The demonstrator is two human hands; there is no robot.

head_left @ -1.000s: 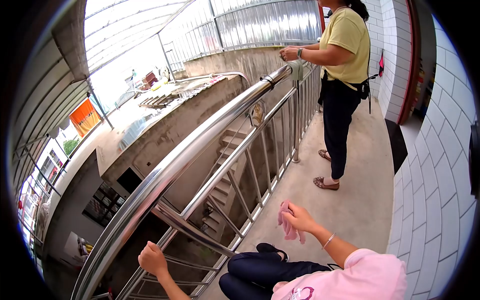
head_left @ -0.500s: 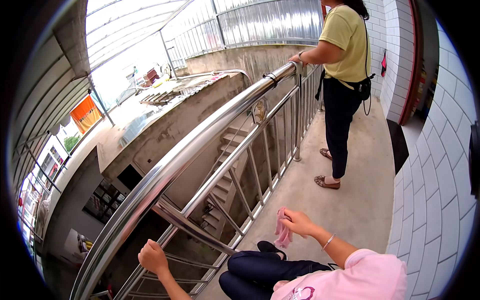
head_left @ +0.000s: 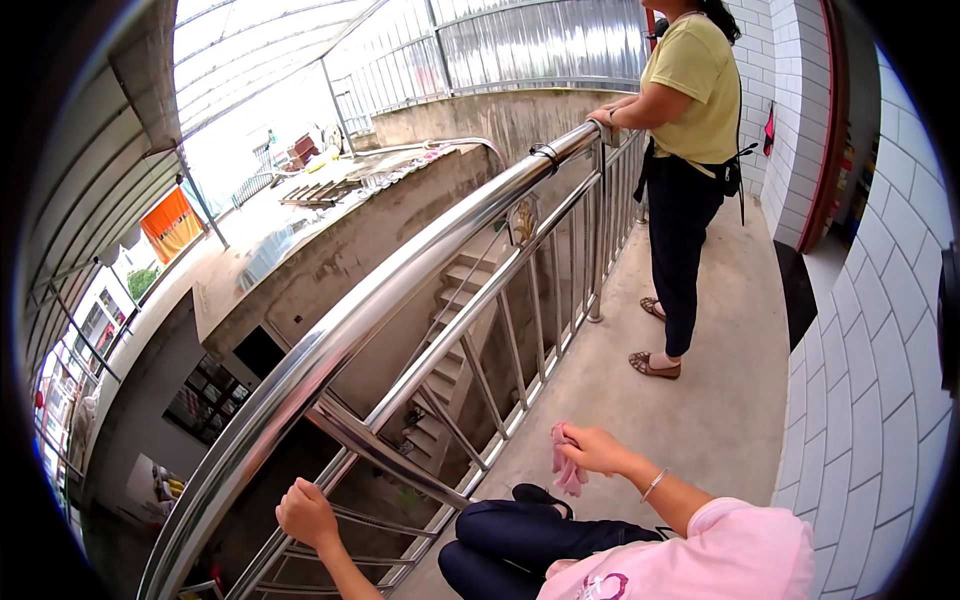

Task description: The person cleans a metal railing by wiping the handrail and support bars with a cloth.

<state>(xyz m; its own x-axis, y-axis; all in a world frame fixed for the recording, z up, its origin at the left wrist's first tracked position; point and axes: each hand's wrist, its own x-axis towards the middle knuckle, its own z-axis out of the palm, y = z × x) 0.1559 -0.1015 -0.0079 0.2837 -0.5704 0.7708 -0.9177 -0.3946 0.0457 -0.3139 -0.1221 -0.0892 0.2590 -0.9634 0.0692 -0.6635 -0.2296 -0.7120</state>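
A crumpled pink cloth (head_left: 570, 462) hangs from my right hand (head_left: 595, 450), whose fingers are closed round its top, above the concrete floor at the lower centre. At the lower left my left hand (head_left: 307, 514) is closed in a loose fist beside the bars of the metal railing (head_left: 400, 262); nothing shows in it, though the palm side is hidden. Farther along the railing, a person in a yellow top (head_left: 697, 85) stands with both hands on the top rail, near a greyish cloth (head_left: 608, 132) over the rail.
A white tiled wall (head_left: 870, 370) runs along the right, with a red-framed doorway (head_left: 825, 150) farther back. Beyond the railing are a drop with concrete stairs (head_left: 450, 360) and a lower roof. A black shoe (head_left: 540, 497) shows beside my dark trousers.
The other person's hands have come down onto the top rail. My right hand has shifted slightly left with the pink cloth in it. My left hand has barely moved.
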